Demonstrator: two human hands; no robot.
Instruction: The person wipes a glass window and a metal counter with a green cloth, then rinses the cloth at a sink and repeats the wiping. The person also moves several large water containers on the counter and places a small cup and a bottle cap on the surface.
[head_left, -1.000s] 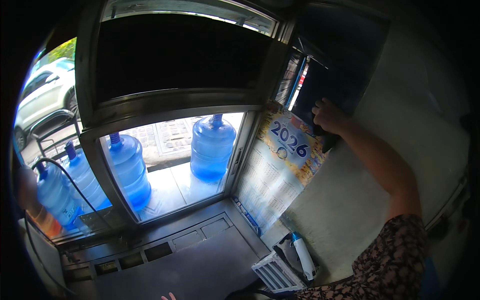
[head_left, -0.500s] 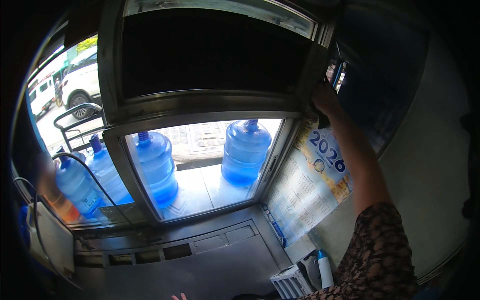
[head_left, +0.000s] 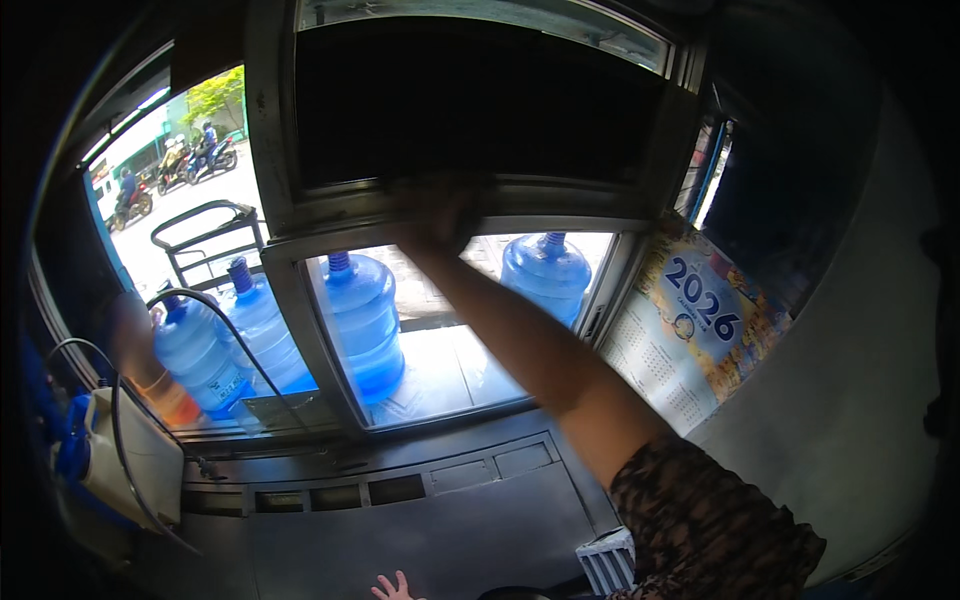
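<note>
My right hand is raised against the metal crossbar of the window, below its dark upper panel. A dark, cloth-like thing is bunched under and around the fingers, its outline dim. My bare forearm and dark patterned sleeve cross in front of the lower glass pane and partly cover a blue water jug outside. At the lower edge my left hand shows only its spread fingers over the grey counter, with nothing in them.
Several blue water jugs stand outside, near a black hand-truck handle. Motorcycles pass on the street. A calendar hangs on the right wall. A white jerrycan with a hose stands left; a white slatted rack sits right.
My right hand has moved left from the window's right corner to the middle of the crossbar, with the dark cloth-like thing. The view has shifted, and more left-hand fingers show.
</note>
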